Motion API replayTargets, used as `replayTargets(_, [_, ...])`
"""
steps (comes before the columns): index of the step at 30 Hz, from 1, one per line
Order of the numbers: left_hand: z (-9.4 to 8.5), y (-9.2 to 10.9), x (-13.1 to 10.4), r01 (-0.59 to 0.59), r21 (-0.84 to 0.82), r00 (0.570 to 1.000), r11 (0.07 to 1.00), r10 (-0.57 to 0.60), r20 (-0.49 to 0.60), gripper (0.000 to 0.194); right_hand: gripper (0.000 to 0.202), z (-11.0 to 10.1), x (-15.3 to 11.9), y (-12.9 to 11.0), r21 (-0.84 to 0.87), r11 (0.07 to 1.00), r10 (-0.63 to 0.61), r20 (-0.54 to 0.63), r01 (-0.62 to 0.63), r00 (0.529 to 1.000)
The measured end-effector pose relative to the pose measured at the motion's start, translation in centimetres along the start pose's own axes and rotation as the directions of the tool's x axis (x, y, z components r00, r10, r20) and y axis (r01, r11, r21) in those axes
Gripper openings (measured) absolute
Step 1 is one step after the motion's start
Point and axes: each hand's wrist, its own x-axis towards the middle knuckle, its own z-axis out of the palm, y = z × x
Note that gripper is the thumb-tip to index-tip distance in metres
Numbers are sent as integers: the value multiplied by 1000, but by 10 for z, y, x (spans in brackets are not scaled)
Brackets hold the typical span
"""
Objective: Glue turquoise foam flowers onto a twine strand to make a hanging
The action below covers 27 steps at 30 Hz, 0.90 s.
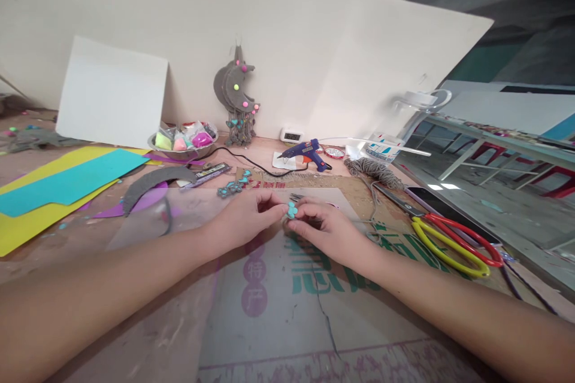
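Between the fingertips of both hands is a small turquoise flower-shaped piece (291, 210) with rounded petals. My left hand (254, 215) pinches its left side, and my right hand (326, 224) grips its right side between thumb and fingers. A thin grey strand (327, 320) runs down over the plastic-covered board below; whether it joins the flower I cannot tell. Just behind my left hand lies a cluster of grey pieces with turquoise centres (233, 187). A small metal tip (295, 197), perhaps of tweezers, shows behind the flower.
Scissors (442, 239) with red and yellow handles and a phone (449, 209) lie at right. Behind are a blue glue gun (305, 152), grey yarn (375, 172) and a bowl (183, 152) of coloured clay packets. A grey moon ornament (236, 87) hangs on the wall. Felt sheets (67, 182) lie left.
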Motion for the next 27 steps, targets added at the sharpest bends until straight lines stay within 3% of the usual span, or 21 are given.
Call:
replayTargets(5, [-1, 1, 0, 57, -17, 998, 998, -57, -13, 24, 26, -6, -4, -3, 129, 988, 85, -36, -80, 996])
replayTargets(10, [-1, 1, 0, 7, 12, 1000, 1000, -6, -14, 22, 27, -7, -3, -3, 152, 979, 148, -63, -137, 987])
replayTargets(20, [-2, -2, 2, -46, 53, 999, 998, 45, 19, 23, 24, -7, -1, -3, 135, 986, 106, -82, -94, 991])
replayTargets(27, [-2, -2, 2, -48, 50, 998, 998, 45, 49, 29, 22, -7, -1, -5, 151, 980, 143, -94, -128, 985])
